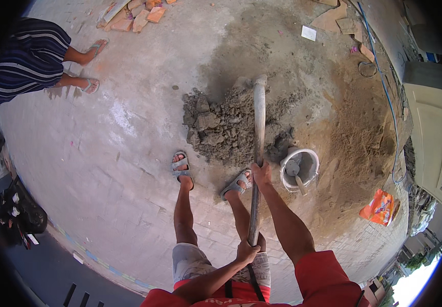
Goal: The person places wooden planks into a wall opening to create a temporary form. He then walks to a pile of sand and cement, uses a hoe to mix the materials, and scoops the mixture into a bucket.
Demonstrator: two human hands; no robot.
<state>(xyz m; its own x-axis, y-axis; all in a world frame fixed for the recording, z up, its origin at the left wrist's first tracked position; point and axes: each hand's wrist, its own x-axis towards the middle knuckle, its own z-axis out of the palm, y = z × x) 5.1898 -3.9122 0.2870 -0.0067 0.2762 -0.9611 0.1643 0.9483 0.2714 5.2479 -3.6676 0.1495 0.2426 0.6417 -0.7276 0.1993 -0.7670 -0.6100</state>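
Both my hands are closed round the long wooden handle of a hoe [259, 117]. My left hand [247, 252] grips it low, close to my shorts. Farther up the handle, my right hand [262, 174] is wrapped round it above my right foot. The hoe's far end reaches over a heap of wet grey mortar [226, 128], and its blade is mostly hidden there. Just right of my right hand stands a white bucket [285, 176], crusted with mortar, with a trowel [293, 168] inside.
Brown sand [359, 138] spreads at the right, near a blue hose [384, 92] and an orange bag [379, 207]. Broken tiles [141, 19] lie at the far side. Another person in a striped garment [29, 59] stands at the left. A dark motorbike [21, 212] is at the left edge.
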